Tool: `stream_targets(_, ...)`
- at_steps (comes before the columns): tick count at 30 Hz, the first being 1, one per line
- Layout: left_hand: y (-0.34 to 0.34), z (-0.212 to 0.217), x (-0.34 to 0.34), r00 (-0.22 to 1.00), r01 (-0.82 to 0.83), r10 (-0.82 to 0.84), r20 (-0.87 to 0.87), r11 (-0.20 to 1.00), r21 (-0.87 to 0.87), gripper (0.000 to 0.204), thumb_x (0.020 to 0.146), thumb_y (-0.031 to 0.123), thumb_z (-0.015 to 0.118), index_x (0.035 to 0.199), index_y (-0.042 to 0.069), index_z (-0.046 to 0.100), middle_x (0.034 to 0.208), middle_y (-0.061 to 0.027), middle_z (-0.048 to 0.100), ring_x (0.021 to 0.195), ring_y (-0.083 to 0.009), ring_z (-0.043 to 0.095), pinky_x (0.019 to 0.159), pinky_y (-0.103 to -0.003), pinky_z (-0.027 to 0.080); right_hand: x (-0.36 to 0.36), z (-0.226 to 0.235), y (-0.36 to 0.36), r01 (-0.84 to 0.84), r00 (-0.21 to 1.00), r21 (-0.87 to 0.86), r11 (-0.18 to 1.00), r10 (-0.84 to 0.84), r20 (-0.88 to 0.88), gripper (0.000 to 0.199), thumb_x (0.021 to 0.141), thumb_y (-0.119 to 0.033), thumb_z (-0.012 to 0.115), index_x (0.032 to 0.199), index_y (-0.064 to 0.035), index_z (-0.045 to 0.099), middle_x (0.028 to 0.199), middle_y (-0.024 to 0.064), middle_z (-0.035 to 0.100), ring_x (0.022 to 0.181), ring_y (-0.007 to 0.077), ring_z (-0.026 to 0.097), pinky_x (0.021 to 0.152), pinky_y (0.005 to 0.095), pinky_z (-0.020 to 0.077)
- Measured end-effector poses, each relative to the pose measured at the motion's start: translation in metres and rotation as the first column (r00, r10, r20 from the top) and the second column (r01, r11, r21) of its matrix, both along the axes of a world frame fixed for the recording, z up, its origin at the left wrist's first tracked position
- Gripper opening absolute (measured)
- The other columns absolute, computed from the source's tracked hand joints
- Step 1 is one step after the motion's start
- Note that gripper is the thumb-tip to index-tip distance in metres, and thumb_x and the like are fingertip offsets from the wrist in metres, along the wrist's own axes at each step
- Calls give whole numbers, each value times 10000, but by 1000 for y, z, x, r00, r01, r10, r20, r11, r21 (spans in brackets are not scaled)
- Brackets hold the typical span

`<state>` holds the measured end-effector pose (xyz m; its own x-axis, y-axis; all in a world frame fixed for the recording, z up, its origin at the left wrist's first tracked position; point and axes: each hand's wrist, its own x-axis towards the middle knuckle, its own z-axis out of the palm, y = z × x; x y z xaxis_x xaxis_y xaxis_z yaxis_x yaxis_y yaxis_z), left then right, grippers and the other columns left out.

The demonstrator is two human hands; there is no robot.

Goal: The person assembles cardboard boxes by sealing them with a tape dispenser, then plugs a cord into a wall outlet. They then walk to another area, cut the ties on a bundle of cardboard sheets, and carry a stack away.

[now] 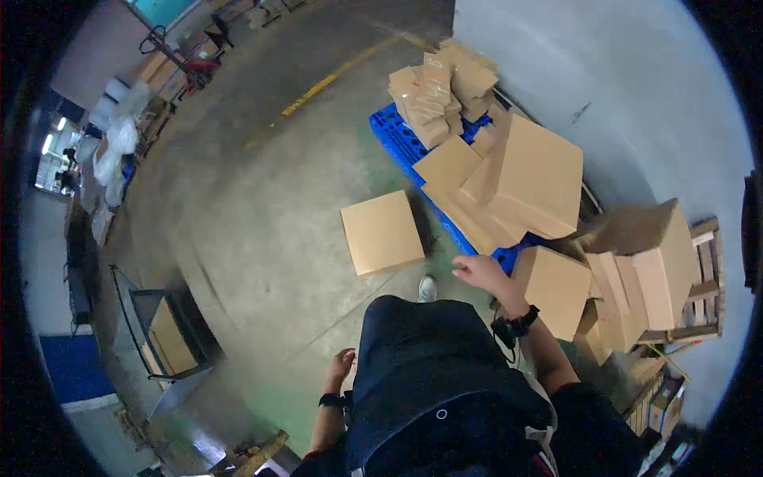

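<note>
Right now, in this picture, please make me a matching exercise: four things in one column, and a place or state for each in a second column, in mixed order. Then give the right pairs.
Things:
1. single flat cardboard box
2. blue pallet
3. right hand
4. left hand

Places or states:
A. under the heap of cardboard boxes by the wall
B. hanging low beside the dark trousers, holding nothing
C. alone on the concrete floor, apart from the heap
D. stretched forward with open fingers, empty, between the flat box and the pallet

Pairs: 1-C, 2-A, 3-D, 4-B
</note>
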<state>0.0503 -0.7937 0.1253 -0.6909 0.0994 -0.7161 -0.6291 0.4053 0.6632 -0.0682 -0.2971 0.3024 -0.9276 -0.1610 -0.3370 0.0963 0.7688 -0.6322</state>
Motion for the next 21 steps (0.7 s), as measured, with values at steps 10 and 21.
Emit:
stream_targets(10, 33, 12, -89, 961, 208, -248, -120, 940, -272, 299, 893, 295, 542, 1079, 84, 642, 856, -141, 680, 728, -254, 659, 669, -364, 514, -4, -24, 62, 81, 995, 26, 996, -83, 56, 315, 832, -348, 615, 1031, -104, 629, 850, 131, 665, 790, 283, 649, 681, 382, 500)
stream_targets(21, 29, -5, -134, 952, 211, -271, -141, 918, -337, 374, 876, 444, 516, 1045, 147, 669, 941, -178, 666, 914, -353, 629, 786, -420, 490, -102, -55, 44, -28, 992, -64, 998, 36, 120, 324, 845, -338, 602, 1039, -81, 639, 876, 108, 678, 780, 258, 654, 718, 362, 510)
